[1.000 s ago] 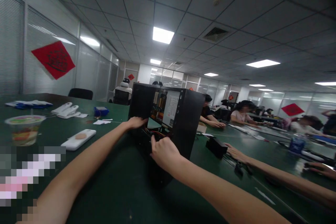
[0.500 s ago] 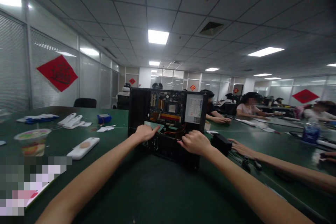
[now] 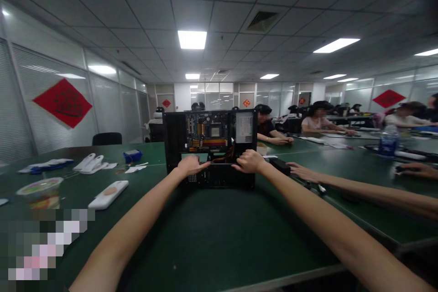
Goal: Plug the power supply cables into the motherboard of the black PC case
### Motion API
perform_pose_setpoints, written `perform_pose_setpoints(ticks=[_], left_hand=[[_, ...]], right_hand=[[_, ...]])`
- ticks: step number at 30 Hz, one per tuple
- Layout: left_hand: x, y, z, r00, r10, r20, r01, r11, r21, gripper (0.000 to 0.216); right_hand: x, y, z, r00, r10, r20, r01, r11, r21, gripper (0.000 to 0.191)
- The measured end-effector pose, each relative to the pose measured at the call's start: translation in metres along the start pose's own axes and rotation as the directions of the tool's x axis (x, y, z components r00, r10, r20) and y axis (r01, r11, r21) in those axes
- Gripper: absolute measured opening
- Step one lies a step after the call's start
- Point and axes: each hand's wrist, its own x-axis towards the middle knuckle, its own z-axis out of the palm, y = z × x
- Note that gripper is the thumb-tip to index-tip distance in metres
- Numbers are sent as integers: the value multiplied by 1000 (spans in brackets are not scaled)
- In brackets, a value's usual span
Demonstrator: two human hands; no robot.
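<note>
A black computer case stands on the green table, its open side turned to me. Inside show a motherboard and a power supply with a white label. My left hand grips the lower front edge of the case on the left, fingers curled over it. On the right of that same edge my right hand is closed. Orange and red cables hang between my hands.
At the left lie a white device, a lidded cup, two white handsets and a blue box. Another person's forearm stretches across the table at the right, near a small black box. Several people sit at tables behind.
The case has been turned from a slanted stance until its open side faces me squarely. Both hands moved onto its lower front edge. The view has pulled back and levelled.
</note>
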Motion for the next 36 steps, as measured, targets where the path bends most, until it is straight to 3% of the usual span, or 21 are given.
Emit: perform_pose_setpoints(ticks=[3, 6, 10, 13, 18, 22, 27, 36], left_hand=[[3, -9, -4, 994, 36, 99, -38, 999, 19, 97], [-2, -11, -4, 996, -51, 71, 44, 995, 94, 105], [-9, -5, -2, 988, -152, 26, 150, 985, 81, 110], [-14, 1, -2, 988, -157, 9, 156, 983, 94, 108], [-32, 8, -6, 986, -158, -54, 163, 978, 129, 105], [-46, 13, -9, 988, -135, -75, 145, 978, 147, 100], [-48, 13, -11, 993, -95, -72, 105, 982, 156, 95], [-59, 13, -16, 996, -82, -22, 84, 983, 162, 95]], right_hand=[[1, -5, -4, 989, 55, 141, -58, 998, 20, 62], [3, -26, -9, 950, 197, 243, -220, 973, 71, 62], [9, -55, -19, 827, 461, 320, -514, 852, 100, 80], [13, -60, -27, 772, 498, 395, -572, 815, 90, 89], [8, -56, -34, 806, 456, 376, -536, 833, 137, 87], [5, -56, -32, 804, 467, 367, -544, 828, 137, 89], [9, -55, -30, 785, 487, 384, -565, 817, 119, 92], [1, -63, -36, 802, 477, 359, -540, 836, 98, 94]])
